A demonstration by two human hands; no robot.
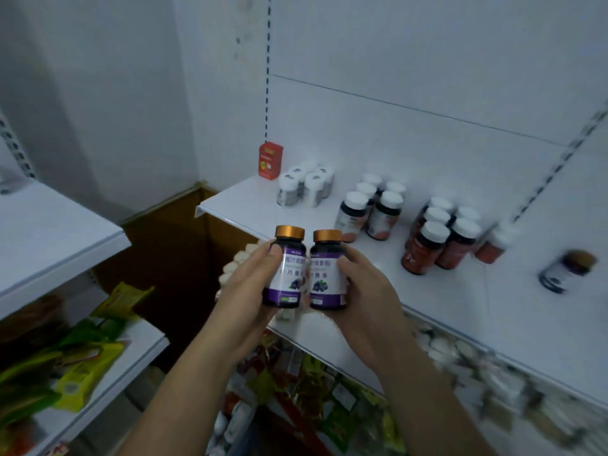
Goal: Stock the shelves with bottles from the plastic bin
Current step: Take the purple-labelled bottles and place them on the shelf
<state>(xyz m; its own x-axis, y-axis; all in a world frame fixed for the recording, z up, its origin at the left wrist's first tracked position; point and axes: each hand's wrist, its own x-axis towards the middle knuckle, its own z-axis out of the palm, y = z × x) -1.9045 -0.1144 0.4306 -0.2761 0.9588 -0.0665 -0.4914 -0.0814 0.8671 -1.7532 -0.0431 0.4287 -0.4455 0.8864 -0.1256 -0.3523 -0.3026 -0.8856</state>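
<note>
Bottles upright, gold caps up.
My left hand [250, 291] grips one purple-label bottle [285, 271], my right hand [365, 297] grips its twin [327, 274], side by side before the white shelf [460, 291].

dim, bluish cast; edges blurred; wide-angle bending; centre sharpest

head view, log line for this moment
left hand: holds gold-capped purple-label bottle | right hand: holds second such bottle | white shelf: neither placed

Red carton [270, 160], brown cardboard box [177, 258], green-yellow snack packets [82, 366]
</note>
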